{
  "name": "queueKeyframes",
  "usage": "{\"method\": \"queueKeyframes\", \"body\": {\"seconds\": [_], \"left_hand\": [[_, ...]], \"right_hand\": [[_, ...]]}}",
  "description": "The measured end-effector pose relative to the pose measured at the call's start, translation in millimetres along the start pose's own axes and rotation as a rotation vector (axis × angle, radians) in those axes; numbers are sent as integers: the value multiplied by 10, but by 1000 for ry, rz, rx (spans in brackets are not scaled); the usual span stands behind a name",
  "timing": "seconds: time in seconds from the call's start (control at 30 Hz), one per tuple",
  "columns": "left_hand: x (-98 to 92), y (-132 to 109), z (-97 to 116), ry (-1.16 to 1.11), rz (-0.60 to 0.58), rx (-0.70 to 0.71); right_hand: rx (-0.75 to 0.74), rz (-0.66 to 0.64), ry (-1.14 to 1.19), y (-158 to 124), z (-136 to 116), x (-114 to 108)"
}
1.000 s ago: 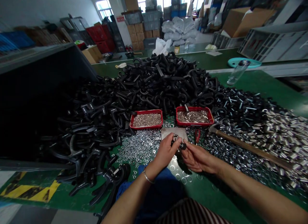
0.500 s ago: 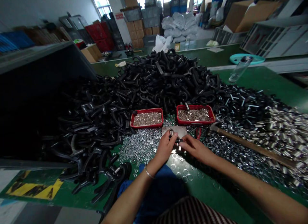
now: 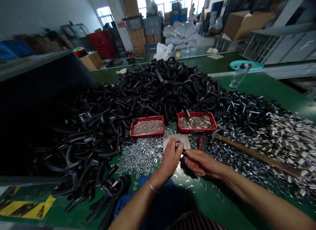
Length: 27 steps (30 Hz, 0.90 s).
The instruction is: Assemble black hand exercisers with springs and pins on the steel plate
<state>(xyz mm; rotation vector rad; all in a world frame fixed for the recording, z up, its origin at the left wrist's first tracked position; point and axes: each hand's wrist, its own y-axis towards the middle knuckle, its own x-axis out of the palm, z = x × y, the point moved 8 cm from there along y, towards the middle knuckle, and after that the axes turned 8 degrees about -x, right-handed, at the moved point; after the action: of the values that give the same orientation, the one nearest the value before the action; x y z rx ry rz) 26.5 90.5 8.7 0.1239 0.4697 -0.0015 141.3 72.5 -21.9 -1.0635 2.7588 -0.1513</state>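
My left hand [image 3: 171,158] is closed around a small part with a silver cylindrical top [image 3: 177,142] and a black piece [image 3: 183,152] sticking out to the right. My right hand [image 3: 201,162] pinches the end of that black piece between thumb and forefinger, its other fingers curled below. Much of the part is hidden by my fingers. Beneath and just beyond the hands lies a flat metal plate [image 3: 166,140]. Loose silver rings [image 3: 188,184] are scattered on the green table near my right wrist.
Two red trays, one of tiny metal pieces [image 3: 148,127] and one of pins [image 3: 197,122], stand beyond the plate. A hammer [image 3: 256,154] lies at right by silver sleeves [image 3: 293,134]. Black handle-like parts [image 3: 158,88] are heaped behind. Small washers [image 3: 140,154] spread at left.
The view has shifted slightly. The coil seen on top of the part now looks like a smooth silver cylinder. My right hand has turned, its fingers curling lower.
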Motion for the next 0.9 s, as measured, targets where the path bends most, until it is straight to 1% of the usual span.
{"method": "queueKeyframes", "body": {"seconds": [0.03,0.07,0.13,0.17,0.2,0.23,0.3,0.37,0.4,0.43,0.5,0.6,0.67,0.7,0.77,0.83,0.9], "left_hand": [[12,-17,3,3,-17,12],[11,-26,-9,-5,-22,4],[-16,-10,-62,-12,2,-48],[-18,16,-80,14,3,-65],[4,55,-82,70,-17,-63],[54,102,-75,152,-64,-44],[220,199,-84,363,-216,-4],[377,279,-149,574,-354,-2],[422,317,-179,664,-386,-9],[442,359,-191,737,-389,-13],[431,460,-136,820,-341,6],[382,700,123,834,-213,105],[440,933,312,852,-181,188],[513,1062,376,874,-201,218],[713,1318,416,925,-289,227],[886,1528,380,955,-357,192],[994,1647,309,963,-390,162]], "right_hand": [[1,-14,-36,-7,-5,11],[-22,25,-125,-12,-29,-25],[-90,162,-352,-27,-109,-135],[-117,209,-428,-32,-137,-162],[-127,210,-459,-26,-135,-155],[-115,172,-457,-10,-101,-119],[-62,107,-465,16,-8,-70],[-12,153,-567,-2,48,-141],[2,191,-618,-34,57,-206],[6,217,-645,-83,62,-276],[-17,229,-638,-227,65,-428],[-34,236,-582,-528,106,-732],[2,257,-565,-714,171,-953],[21,271,-572,-785,202,-1056],[23,320,-639,-888,223,-1249],[-17,408,-794,-976,189,-1439],[-64,512,-1021,-1089,139,-1610]]}}
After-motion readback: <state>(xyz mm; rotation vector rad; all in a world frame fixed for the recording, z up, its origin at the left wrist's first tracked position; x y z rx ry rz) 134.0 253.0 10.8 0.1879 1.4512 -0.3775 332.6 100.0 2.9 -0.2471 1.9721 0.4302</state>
